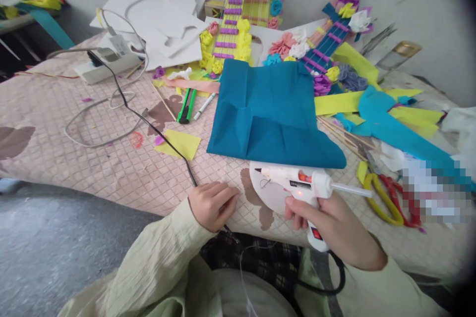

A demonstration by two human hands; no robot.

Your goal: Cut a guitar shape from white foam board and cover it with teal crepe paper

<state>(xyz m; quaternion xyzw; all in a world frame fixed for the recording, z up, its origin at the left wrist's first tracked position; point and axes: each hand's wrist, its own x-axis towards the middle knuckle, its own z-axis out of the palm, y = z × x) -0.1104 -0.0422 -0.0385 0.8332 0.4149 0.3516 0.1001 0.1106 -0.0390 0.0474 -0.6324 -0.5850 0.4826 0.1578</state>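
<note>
My right hand (334,225) is wrapped round the handle of a white hot glue gun (316,183), its nozzle pointing left. A small orange light glows on its side, and a clear glue stick (351,189) sticks out of the back. Beneath the nozzle lies a round white piece of card (262,193). At the table's front edge, my left hand (213,204) is closed over a black power cord (148,126), which comes out again below the fingers. Just beyond both hands, a folded teal sheet (275,114) lies creased on the table.
Left of the sheet lie a green utility knife (186,105), a white pen (204,106) and a yellow scrap (182,143). A power strip (107,67) stands back left. Scissors (383,198) lie right. Flower-decorated craft instruments (230,20) lean at the wall.
</note>
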